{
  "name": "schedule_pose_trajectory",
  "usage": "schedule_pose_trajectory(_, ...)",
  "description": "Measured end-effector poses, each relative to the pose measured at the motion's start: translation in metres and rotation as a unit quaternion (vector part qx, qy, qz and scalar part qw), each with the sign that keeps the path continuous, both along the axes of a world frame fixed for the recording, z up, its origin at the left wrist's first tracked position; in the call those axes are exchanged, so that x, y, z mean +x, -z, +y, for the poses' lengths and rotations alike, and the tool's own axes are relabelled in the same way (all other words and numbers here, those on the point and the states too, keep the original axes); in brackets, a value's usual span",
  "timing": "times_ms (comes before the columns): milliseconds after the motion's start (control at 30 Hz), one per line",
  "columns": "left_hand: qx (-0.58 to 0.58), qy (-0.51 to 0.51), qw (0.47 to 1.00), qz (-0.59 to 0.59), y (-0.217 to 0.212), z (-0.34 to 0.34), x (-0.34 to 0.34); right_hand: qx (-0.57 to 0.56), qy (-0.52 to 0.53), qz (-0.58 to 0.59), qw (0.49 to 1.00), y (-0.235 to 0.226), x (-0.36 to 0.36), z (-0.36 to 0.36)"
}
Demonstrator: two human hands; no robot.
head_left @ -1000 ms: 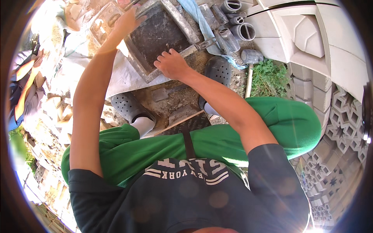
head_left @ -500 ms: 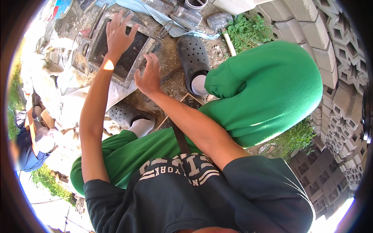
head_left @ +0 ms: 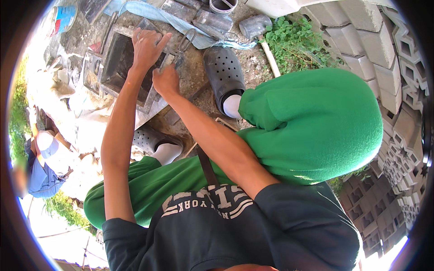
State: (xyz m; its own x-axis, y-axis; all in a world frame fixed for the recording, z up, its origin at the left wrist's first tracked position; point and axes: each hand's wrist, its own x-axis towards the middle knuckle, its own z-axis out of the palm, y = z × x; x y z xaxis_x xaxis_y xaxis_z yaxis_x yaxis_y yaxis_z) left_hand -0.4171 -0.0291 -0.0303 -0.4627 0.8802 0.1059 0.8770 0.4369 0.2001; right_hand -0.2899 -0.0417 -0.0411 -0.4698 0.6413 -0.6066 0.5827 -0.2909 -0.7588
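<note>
Your left hand (head_left: 148, 50), thumb spread wide, lies over the dark-grey, open rectangular box (head_left: 118, 63), upper left of the frame; your right hand (head_left: 166, 82) curls at its right rim, grip unclear. Uneven pressure could tilt it, pinching fingers.

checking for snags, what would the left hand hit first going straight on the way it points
The left hand would probably meet the frame's far rim, then the blue cloth; depth is unclear.
</note>
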Motion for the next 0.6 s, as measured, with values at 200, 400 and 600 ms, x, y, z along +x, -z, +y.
schedule_pose_trajectory(200, 0.011, -0.022, 0.999, -0.028, -0.009, 0.002, -0.012, 0.047, -0.033, 0.026, 0.998, -0.016, -0.003, 0.018)
schedule_pose_trajectory(400, -0.02, -0.023, 0.999, -0.01, 0.008, 0.009, -0.01, 0.034, -0.099, -0.023, 0.994, -0.01, -0.002, 0.027)
schedule_pose_trajectory(600, 0.012, -0.009, 1.0, -0.019, 0.009, 0.003, 0.0, -0.005, -0.228, -0.01, 0.974, -0.015, 0.016, 0.056)
